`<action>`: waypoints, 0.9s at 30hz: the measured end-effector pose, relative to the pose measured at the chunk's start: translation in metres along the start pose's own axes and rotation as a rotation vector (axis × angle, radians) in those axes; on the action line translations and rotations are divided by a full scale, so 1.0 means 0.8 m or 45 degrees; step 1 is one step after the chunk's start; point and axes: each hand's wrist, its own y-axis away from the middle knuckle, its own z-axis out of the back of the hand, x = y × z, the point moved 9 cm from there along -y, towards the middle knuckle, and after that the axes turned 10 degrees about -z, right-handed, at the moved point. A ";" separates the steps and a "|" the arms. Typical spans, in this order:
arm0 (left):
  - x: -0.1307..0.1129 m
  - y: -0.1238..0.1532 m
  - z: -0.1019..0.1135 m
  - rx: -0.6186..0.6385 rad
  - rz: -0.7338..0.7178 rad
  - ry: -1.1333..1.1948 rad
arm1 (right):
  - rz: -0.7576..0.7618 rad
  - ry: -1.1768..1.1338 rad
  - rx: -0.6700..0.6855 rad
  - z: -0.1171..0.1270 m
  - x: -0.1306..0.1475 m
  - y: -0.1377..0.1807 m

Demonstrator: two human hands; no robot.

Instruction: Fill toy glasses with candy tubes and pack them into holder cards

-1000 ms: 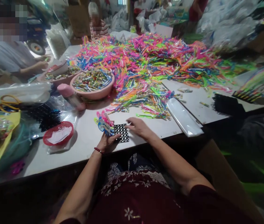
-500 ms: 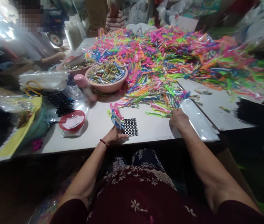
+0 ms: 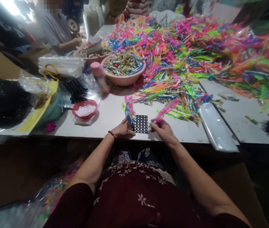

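A small black plastic grid plate [image 3: 141, 123] lies on the white table in front of me. My left hand [image 3: 124, 129] is at its left side, thumb along the near edge, fingers closed about the plate and the bottom of some blue and pink plastic pieces [image 3: 130, 111]. Those pieces stand up at the plate's left edge; whether they sit in its holes I cannot tell. Just right of the plate, my right hand [image 3: 162, 129] pinches a translucent pink plastic piece [image 3: 167, 110], which slants up and away to the right.
A large heap of colourful plastic pieces [image 3: 186, 47] covers the far table. At left are a pink basin [image 3: 125, 79] of small wrapped items, a pink-capped bottle [image 3: 98, 76] and a red dish [image 3: 84, 109]. Clear plastic bags [image 3: 216, 126] lie right. Another person [image 3: 56, 31] sits far left.
My right hand has moved left from the heap's edge to beside the grid plate, bringing the pink plastic piece. My left hand stays at the plate. The view has shifted slightly.
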 end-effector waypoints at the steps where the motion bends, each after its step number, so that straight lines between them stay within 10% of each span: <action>1: -0.003 -0.001 -0.001 0.007 -0.040 -0.020 | -0.009 -0.070 0.060 -0.027 0.000 0.007; 6: -0.027 -0.001 -0.002 0.047 -0.240 -0.127 | 0.274 0.206 0.068 -0.093 0.025 0.020; 12: -0.024 -0.003 0.012 -0.148 -0.164 -0.041 | 0.468 0.613 -0.024 -0.102 0.034 0.009; 21: -0.019 -0.007 -0.015 -0.062 -0.183 -0.256 | 0.461 0.582 -0.074 -0.098 0.023 0.009; 27: -0.016 -0.008 -0.024 -0.041 -0.174 -0.302 | 0.607 1.075 -0.020 -0.124 0.047 0.030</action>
